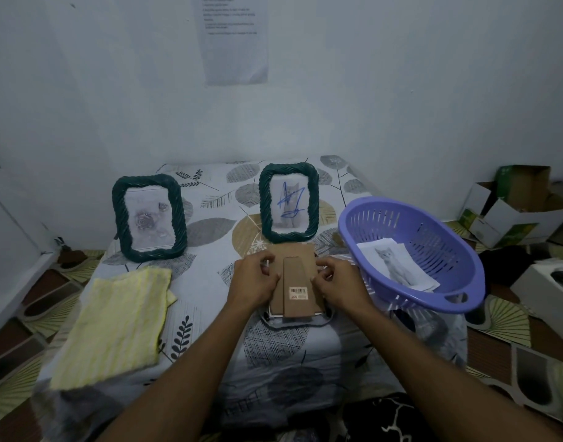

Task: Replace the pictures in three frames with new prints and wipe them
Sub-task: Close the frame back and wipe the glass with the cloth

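Curled fingers of the left hand (254, 280) and the right hand (337, 282) are clamped on the left and right edges of a face-down frame (294, 282) with a brown cardboard back, laid mid-table on a leaf-patterned table cover (289, 355). Just beyond it stands a dark green rope-twist frame (289, 202) holding a blue-scribbled cat picture. A matching rose-picture frame (149, 218) is stood far left. A yellow cloth (120, 317) is laid near left. At the right, cat prints (398, 266) are held in a purple slotted plastic basket (478, 282).

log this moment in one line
left hand: grips face-down frame | right hand: grips it | rose frame, scribbled cat frame: upright | yellow cloth: flat | cat print: in basket
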Demonstrator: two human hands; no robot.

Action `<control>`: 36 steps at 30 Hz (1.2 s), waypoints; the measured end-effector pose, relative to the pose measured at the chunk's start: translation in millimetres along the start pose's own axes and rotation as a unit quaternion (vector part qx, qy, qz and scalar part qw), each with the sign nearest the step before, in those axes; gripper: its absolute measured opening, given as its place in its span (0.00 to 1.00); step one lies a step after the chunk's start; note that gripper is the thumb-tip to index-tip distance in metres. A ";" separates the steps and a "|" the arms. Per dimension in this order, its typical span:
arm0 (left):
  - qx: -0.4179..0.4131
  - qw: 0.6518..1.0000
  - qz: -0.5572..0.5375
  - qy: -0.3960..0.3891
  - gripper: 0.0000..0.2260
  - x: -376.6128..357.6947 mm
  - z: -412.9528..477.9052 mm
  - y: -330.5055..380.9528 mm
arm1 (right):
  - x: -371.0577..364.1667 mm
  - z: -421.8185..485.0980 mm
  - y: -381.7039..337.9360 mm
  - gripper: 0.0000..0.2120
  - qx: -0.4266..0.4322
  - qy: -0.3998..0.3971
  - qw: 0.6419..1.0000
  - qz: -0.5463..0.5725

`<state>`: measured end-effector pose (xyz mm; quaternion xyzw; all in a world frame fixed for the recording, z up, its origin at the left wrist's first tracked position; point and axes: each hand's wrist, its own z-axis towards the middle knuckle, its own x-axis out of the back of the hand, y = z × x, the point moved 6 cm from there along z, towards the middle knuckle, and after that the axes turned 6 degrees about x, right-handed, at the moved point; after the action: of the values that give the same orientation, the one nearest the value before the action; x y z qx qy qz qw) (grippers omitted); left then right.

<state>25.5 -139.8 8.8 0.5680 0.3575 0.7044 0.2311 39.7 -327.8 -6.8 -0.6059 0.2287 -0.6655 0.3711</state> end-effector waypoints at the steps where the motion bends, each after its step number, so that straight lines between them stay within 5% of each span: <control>1: -0.002 1.000 0.004 0.002 0.17 0.8 -0.1 -0.2 | -0.8 0.2 0.1 0.19 -0.002 0.000 1.000 -0.002; 15: -0.027 0.998 0.062 -0.013 0.14 -2.6 -4.4 -5.0 | -5.4 -0.6 -0.5 0.19 0.001 -0.024 0.999 -0.042; 22: -0.020 0.995 0.087 -0.033 0.14 -8.3 -1.4 -8.4 | -4.8 -2.3 -13.7 0.07 0.045 -0.048 0.985 -0.157; 28: -0.013 0.990 0.129 -0.056 0.07 -15.0 -0.6 -5.3 | -9.5 -5.2 -16.3 0.12 0.071 -0.066 0.965 -0.242; 36: -0.059 0.977 0.201 -0.043 0.07 -15.0 -1.5 -11.6 | -7.9 -4.7 -7.3 0.08 0.079 -0.048 0.973 -0.212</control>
<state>26.8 -143.8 -9.8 0.6430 0.1836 0.7314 0.1333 33.5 -317.9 -7.1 -0.6403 0.0237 -0.7154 0.2785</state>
